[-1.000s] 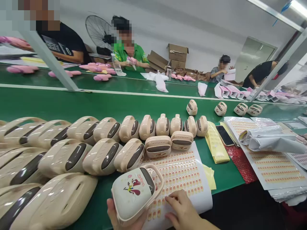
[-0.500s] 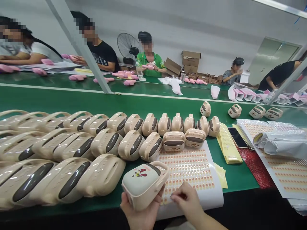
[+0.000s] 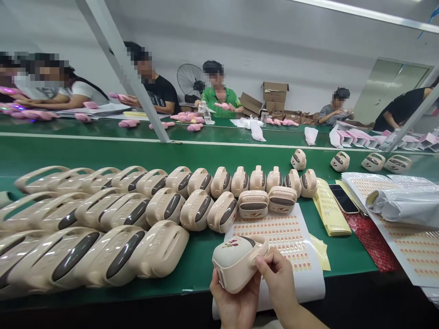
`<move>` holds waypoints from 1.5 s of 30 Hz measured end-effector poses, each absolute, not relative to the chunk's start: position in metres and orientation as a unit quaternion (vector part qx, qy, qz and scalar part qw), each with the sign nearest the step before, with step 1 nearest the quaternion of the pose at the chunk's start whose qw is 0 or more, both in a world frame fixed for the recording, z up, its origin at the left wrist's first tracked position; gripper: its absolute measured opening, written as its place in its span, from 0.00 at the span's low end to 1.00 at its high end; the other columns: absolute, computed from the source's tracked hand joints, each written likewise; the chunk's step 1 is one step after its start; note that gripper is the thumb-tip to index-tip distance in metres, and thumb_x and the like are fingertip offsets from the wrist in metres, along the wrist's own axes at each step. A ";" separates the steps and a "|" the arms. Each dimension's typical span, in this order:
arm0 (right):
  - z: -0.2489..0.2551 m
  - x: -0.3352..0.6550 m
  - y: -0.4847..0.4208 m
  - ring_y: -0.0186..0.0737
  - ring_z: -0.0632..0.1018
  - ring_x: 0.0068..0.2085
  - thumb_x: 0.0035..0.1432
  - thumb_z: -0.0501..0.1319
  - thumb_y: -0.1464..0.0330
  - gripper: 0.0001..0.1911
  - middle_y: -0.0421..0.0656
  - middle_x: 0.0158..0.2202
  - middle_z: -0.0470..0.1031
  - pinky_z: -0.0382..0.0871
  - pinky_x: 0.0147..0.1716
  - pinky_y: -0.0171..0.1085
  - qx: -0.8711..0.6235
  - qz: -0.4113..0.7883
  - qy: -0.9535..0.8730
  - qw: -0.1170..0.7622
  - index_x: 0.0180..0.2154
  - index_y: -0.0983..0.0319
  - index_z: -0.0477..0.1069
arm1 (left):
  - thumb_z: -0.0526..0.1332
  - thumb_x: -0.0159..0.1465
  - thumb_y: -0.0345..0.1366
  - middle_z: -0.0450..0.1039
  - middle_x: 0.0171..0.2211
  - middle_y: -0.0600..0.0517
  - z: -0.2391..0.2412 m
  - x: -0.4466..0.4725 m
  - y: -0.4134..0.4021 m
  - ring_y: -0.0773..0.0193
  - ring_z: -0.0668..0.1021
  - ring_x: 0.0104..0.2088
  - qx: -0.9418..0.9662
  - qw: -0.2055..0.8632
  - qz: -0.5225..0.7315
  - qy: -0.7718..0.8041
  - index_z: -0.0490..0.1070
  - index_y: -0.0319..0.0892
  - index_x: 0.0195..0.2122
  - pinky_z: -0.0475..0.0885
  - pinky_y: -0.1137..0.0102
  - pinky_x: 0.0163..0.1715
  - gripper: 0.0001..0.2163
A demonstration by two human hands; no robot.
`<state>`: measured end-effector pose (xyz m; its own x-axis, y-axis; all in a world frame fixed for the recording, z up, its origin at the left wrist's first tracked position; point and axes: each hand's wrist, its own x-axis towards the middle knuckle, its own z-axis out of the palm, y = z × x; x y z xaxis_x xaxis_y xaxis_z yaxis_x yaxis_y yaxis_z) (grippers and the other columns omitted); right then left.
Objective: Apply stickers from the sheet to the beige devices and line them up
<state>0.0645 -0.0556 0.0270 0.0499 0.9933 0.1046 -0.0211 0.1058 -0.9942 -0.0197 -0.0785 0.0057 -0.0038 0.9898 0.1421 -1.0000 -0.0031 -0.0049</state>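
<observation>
The left hand (image 3: 236, 305) cups a beige case (image 3: 235, 265) from below, fingers closed round its near end, holding it tilted at the table's near edge over the corner of the sticker sheet (image 3: 310, 279). The right hand (image 3: 279, 281) pinches the case's handle on its right side between thumb and forefinger; whether a sticker sits between them I cannot tell. Left and behind, rows of cases (image 3: 164, 205) lie on the green belt (image 3: 206, 155) — a phone (image 3: 344, 198) lies by yellow sheets (image 3: 331, 217) to the right
</observation>
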 end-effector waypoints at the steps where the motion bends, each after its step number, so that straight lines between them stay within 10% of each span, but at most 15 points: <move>1: 0.026 0.065 -0.056 0.35 0.66 0.23 0.47 0.62 0.56 0.18 0.37 0.18 0.64 0.62 0.23 0.34 -0.483 0.448 -0.521 0.544 0.16 0.60 0.62 | 0.50 0.62 0.43 0.77 0.44 0.51 0.006 -0.019 -0.079 0.59 0.76 0.44 0.046 0.704 0.707 -0.050 0.71 0.50 0.48 0.67 0.66 0.48 0.17; 14: 0.019 0.082 -0.057 0.39 0.65 0.25 0.59 0.54 0.69 0.08 0.40 0.21 0.65 0.56 0.27 0.39 -0.410 -0.025 -0.772 0.486 0.36 0.57 0.72 | 0.42 0.65 0.46 0.71 0.51 0.44 0.009 -0.016 -0.082 0.59 0.73 0.50 0.135 0.678 0.721 -0.048 0.67 0.42 0.53 0.67 0.70 0.49 0.23; 24: 0.032 0.089 -0.047 0.40 0.68 0.25 0.51 0.56 0.50 0.27 0.38 0.22 0.65 0.61 0.28 0.39 -0.516 0.160 -0.721 0.434 0.47 0.61 0.65 | 0.39 0.66 0.47 0.71 0.52 0.47 0.007 -0.018 -0.085 0.60 0.69 0.54 0.149 0.710 0.687 -0.041 0.67 0.43 0.53 0.64 0.70 0.52 0.24; 38: 0.043 0.111 -0.022 0.35 0.68 0.23 0.56 0.52 0.56 0.15 0.34 0.20 0.63 0.60 0.24 0.34 -0.524 0.428 -0.615 0.405 0.36 0.59 0.66 | 0.46 0.65 0.46 0.74 0.49 0.48 -0.006 -0.037 -0.084 0.53 0.73 0.50 0.166 0.748 0.639 0.065 0.69 0.48 0.50 0.67 0.57 0.49 0.19; 45: 0.088 0.124 -0.018 0.33 0.67 0.25 0.45 0.64 0.62 0.20 0.36 0.25 0.70 0.60 0.27 0.34 -0.402 0.570 -0.629 0.345 0.41 0.60 0.66 | 0.72 0.33 0.27 0.69 0.51 0.47 -0.005 -0.055 -0.082 0.42 0.69 0.51 0.488 0.469 0.626 0.387 0.66 0.51 0.51 0.61 0.54 0.52 0.40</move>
